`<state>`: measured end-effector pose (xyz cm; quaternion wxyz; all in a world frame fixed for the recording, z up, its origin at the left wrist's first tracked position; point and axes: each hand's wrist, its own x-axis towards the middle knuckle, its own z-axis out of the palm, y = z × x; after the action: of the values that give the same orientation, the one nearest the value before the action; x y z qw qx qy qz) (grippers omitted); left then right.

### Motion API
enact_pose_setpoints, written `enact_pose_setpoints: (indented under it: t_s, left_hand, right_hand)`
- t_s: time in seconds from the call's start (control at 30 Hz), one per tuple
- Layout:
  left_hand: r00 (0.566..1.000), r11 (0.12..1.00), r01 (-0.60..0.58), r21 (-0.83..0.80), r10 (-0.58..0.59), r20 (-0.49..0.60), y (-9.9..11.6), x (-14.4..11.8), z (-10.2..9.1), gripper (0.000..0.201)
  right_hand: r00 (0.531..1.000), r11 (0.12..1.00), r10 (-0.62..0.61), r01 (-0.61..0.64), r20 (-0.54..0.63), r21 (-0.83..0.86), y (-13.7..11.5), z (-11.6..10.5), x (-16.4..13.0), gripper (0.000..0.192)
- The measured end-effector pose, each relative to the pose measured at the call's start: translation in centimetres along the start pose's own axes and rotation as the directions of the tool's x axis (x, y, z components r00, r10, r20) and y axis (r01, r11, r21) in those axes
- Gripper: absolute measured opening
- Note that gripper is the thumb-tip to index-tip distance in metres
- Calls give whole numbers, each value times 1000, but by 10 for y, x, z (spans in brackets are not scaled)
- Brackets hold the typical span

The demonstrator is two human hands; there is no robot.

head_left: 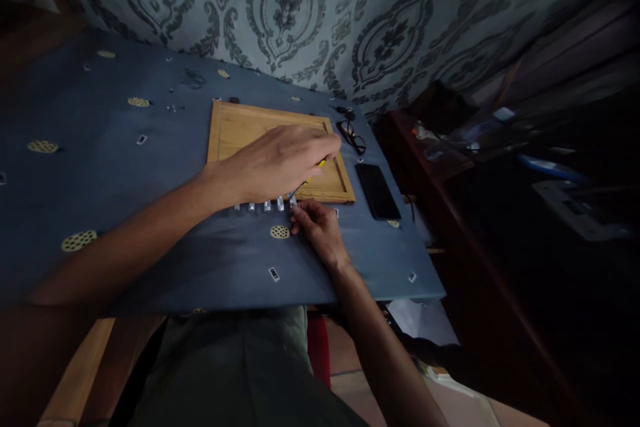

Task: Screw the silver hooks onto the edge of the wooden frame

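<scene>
My left hand (277, 163) reaches across over a wooden tray (235, 130) and grips a thin yellow-handled tool (315, 170), its tip pointing down at a row of small metal pieces (265, 205) lined up along the tray's near edge. My right hand (317, 227) rests on the blue table (125, 167), fingertips pinching the rightmost piece of that row. The tool's tip and the piece are partly hidden by my fingers.
A black phone (377, 190) and a pair of glasses (353, 137) lie right of the tray. Yellow perforated discs (79, 240) and small white-black parts (273, 273) are scattered over the table. A dark cluttered shelf (500, 147) stands to the right; patterned wall behind.
</scene>
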<state>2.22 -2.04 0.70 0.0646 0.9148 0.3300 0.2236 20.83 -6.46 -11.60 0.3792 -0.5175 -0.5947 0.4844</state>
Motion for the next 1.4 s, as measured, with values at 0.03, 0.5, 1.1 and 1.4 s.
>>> enact_pose_setpoints:
  t_s: [0.03, 0.5, 1.1, 1.4]
  left_hand:
    - [1000, 1000, 1, 2, -1, 4, 1, 0, -1, 4]
    - [998, 996, 59, 66, -59, -7, 11, 1, -14, 20]
    - [999, 999, -9, 53, 12, -53, 4, 0, -5, 20]
    - [1000, 998, 6, 65, -4, -29, 4, 0, -3, 21]
  right_hand:
    - [1000, 1000, 3, -3, 0, 3, 0, 0, 0, 49]
    - [997, 997, 72, -72, -10, -14, -3, 0, -2, 46]
    - [998, 996, 65, -67, -27, -66, -8, 1, -2, 52]
    - [998, 996, 65, -66, -20, -62, -7, -1, -2, 48]
